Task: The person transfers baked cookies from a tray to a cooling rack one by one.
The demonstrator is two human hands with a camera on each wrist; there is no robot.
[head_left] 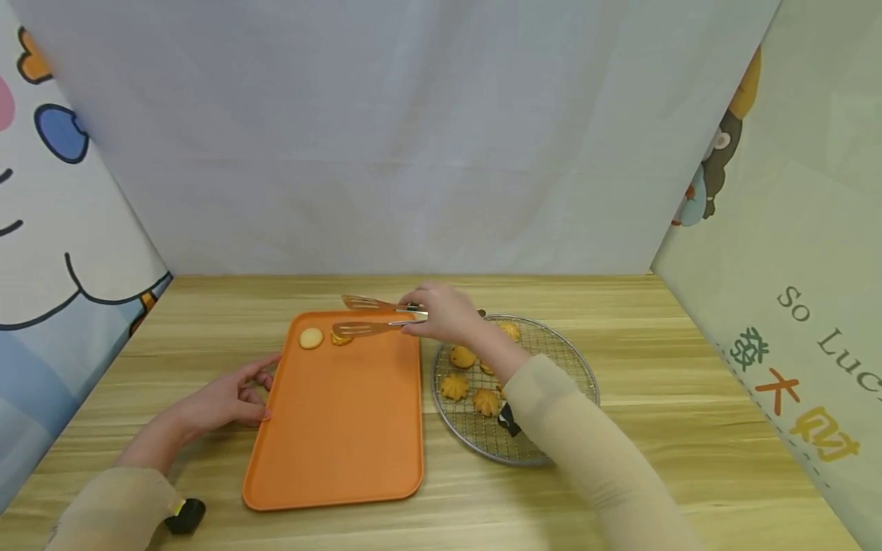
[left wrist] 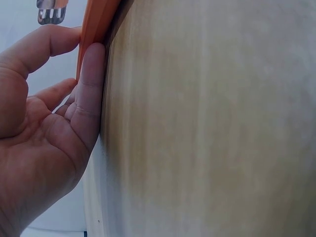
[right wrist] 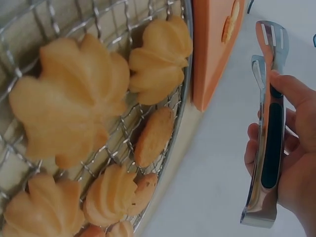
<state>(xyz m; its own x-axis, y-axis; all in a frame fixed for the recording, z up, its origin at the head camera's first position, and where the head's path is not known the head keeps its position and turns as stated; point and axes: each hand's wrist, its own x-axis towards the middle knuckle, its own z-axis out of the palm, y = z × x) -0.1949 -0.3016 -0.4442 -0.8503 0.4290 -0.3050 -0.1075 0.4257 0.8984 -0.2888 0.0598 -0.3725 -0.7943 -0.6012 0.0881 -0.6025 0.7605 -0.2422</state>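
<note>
My left hand holds the left edge of an orange tray, with thumb and fingers at its rim in the left wrist view. My right hand grips metal serving tongs with dark handle grips. The slotted tips stand apart with nothing between them, above the tray's far end. A round, pale cookie lies at the tray's far left. Beside it is a second cookie, partly hidden under a tong tip. Several cookies, one a flower-shaped cookie, sit on a round wire rack.
The rack stands right of the tray on a wooden table, and my right forearm covers part of it. A pale cloth backdrop rises behind. Printed panels border the left and right sides.
</note>
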